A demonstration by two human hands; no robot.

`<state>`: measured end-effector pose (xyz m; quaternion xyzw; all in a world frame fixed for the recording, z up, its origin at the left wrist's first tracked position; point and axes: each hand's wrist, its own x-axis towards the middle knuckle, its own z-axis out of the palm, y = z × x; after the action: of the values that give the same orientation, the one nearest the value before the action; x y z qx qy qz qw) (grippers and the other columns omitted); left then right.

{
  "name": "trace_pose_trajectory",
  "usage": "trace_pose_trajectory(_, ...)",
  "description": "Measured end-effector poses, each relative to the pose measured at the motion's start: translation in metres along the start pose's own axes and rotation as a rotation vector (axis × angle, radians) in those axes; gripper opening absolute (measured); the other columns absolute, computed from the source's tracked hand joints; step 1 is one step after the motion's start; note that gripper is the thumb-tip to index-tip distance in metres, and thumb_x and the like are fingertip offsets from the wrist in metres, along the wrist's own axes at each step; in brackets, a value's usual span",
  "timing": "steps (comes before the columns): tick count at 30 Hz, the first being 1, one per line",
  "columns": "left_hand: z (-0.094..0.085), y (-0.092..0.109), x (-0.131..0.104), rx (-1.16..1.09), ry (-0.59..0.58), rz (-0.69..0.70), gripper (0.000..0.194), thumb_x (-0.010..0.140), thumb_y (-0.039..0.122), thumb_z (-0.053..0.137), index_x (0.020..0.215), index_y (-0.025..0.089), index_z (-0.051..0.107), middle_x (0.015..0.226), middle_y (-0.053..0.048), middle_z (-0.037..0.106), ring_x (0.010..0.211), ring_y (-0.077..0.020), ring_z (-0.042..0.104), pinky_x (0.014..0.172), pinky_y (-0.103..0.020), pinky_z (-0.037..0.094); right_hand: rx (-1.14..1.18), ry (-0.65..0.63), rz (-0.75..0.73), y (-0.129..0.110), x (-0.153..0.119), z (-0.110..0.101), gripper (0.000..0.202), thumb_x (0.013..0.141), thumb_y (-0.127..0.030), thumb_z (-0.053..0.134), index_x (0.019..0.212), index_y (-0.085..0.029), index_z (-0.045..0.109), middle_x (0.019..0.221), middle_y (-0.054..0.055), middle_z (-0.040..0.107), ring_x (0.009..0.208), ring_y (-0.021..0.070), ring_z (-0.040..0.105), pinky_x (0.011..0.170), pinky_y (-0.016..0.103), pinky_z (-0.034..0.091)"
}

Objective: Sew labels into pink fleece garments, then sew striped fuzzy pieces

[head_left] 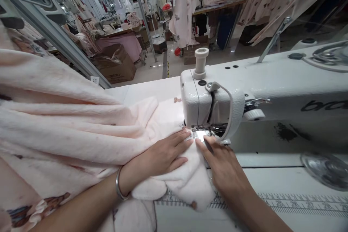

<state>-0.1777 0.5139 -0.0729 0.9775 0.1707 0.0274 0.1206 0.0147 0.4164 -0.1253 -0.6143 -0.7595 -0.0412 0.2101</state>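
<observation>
Pale pink plush fabric with small printed figures spreads from the left over the machine bed, its edge running under the head of a white sewing machine. My left hand lies flat on this fabric, fingers stretched toward the lit presser foot. A metal bangle circles the left wrist. Just right of the foot, my right hand has its fingers bent close to the needle area. Between its thumb and forefinger shows a narrow dark shape, too unclear to name. Machine parts hide the needle tip.
A printed ruler runs along the table's front. A clear round disc is at the right. Behind are a metal post, a cardboard box, hanging pink garments and other worktables. A person is far back.
</observation>
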Motion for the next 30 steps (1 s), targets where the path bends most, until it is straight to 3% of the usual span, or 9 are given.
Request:
trace_pose_trajectory(7,-0.002,-0.01,0.009,-0.066,0.019,-0.045,0.037,0.093,0.03,0.043,0.126,0.014,0.042,0.131,-0.013,0.047,0.128,-0.0236,0.041,0.107,-0.04,0.042,0.009,-0.013,0.032,0.002,0.0,0.002,0.05,0.08,0.0,0.032,0.125,-0.013,0.048,0.123,0.015,0.049,0.116,0.0282,0.043,0.088,0.042,0.043)
trace_pose_trajectory(13,0.001,-0.009,0.01,-0.067,0.064,-0.049,0.039,0.093,0.03,0.043,0.13,0.016,0.038,0.131,-0.012,0.047,0.128,-0.0233,0.041,0.107,-0.042,0.041,0.046,-0.063,-0.027,0.004,-0.005,-0.002,0.048,0.086,-0.01,0.036,0.134,-0.012,0.038,0.128,0.017,0.045,0.124,0.0302,0.036,0.096,0.047,0.042)
trace_pose_trajectory(20,0.005,-0.005,0.004,-0.012,0.086,-0.065,0.047,0.092,0.03,0.046,0.135,0.016,0.035,0.136,-0.013,0.043,0.133,-0.0241,0.036,0.111,-0.044,0.037,0.031,0.023,-0.101,-0.008,-0.008,-0.01,0.051,0.082,-0.006,0.036,0.134,-0.004,0.035,0.13,0.021,0.044,0.126,0.03,0.036,0.097,0.05,0.044)
trace_pose_trajectory(22,0.004,-0.007,0.006,-0.021,0.131,-0.078,0.045,0.091,0.03,0.046,0.133,0.016,0.036,0.134,-0.013,0.045,0.13,-0.0231,0.04,0.108,-0.041,0.041,0.045,0.035,-0.107,-0.016,-0.005,-0.007,0.054,0.081,-0.013,0.043,0.133,-0.001,0.034,0.131,0.023,0.044,0.127,0.0315,0.036,0.098,0.05,0.043)
trace_pose_trajectory(25,0.004,-0.01,0.007,-0.02,0.311,-0.159,0.042,0.09,0.029,0.047,0.128,0.015,0.039,0.129,-0.015,0.048,0.122,-0.0231,0.048,0.101,-0.04,0.047,0.041,0.015,-0.05,-0.035,-0.003,0.002,0.071,0.072,-0.026,0.058,0.132,0.004,0.035,0.134,0.027,0.041,0.128,0.0368,0.034,0.099,0.052,0.041)
trace_pose_trajectory(27,0.004,-0.007,-0.001,0.048,0.347,-0.227,0.043,0.089,0.03,0.05,0.127,0.014,0.04,0.127,-0.017,0.049,0.12,-0.0262,0.05,0.099,-0.044,0.048,0.035,0.001,-0.056,-0.043,-0.009,0.003,0.076,0.065,-0.025,0.063,0.131,0.005,0.038,0.134,0.027,0.041,0.127,0.0383,0.035,0.1,0.052,0.041)
trace_pose_trajectory(30,-0.003,0.014,-0.037,0.162,0.203,-0.285,0.046,0.088,0.032,0.051,0.13,0.014,0.041,0.132,-0.018,0.048,0.12,-0.029,0.05,0.096,-0.046,0.049,0.016,-0.002,-0.126,-0.029,-0.034,-0.013,0.062,0.076,-0.015,0.05,0.136,-0.006,0.039,0.137,0.015,0.044,0.128,0.0296,0.038,0.099,0.044,0.045)
